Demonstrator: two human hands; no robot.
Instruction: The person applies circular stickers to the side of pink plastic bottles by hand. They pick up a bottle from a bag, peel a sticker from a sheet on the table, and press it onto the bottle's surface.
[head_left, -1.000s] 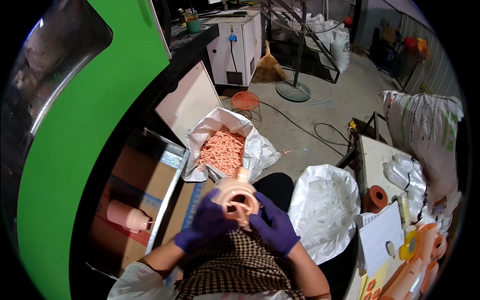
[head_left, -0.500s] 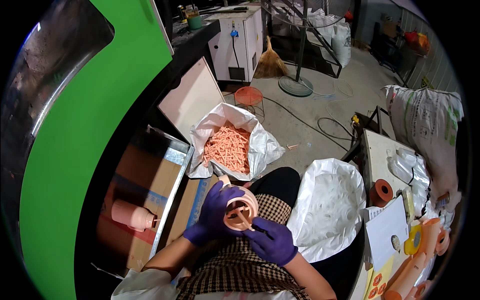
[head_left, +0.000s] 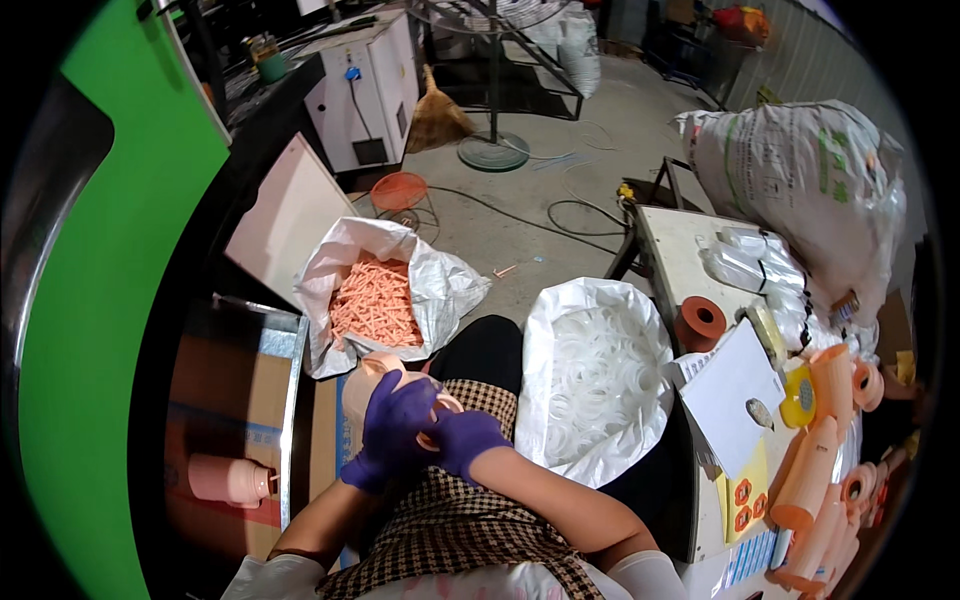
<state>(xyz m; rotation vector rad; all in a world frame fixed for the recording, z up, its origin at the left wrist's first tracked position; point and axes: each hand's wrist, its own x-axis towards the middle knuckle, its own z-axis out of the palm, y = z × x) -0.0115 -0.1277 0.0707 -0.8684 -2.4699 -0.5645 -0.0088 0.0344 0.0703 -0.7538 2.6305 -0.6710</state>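
My left hand, in a purple glove, is wrapped round a hollow peach-coloured plastic bottle above my lap. Its round opening faces my right hand, also gloved in purple. The right fingers are closed against this opening, and what they grip is hidden. Beyond the bottle stands a white sack holding many small peach plastic sticks. To the right of my lap is another white sack full of clear plastic rings.
A similar peach bottle lies in a metal-edged tray at the left, beside a green machine. At the right, a table bears a reddish-brown roll, papers and several peach bottles. A red stool stands beyond.
My right hand has turned over the bottle's opening, hiding the thin peach stick seen there before. The bottle has tilted, and the whole view has swung to the right.
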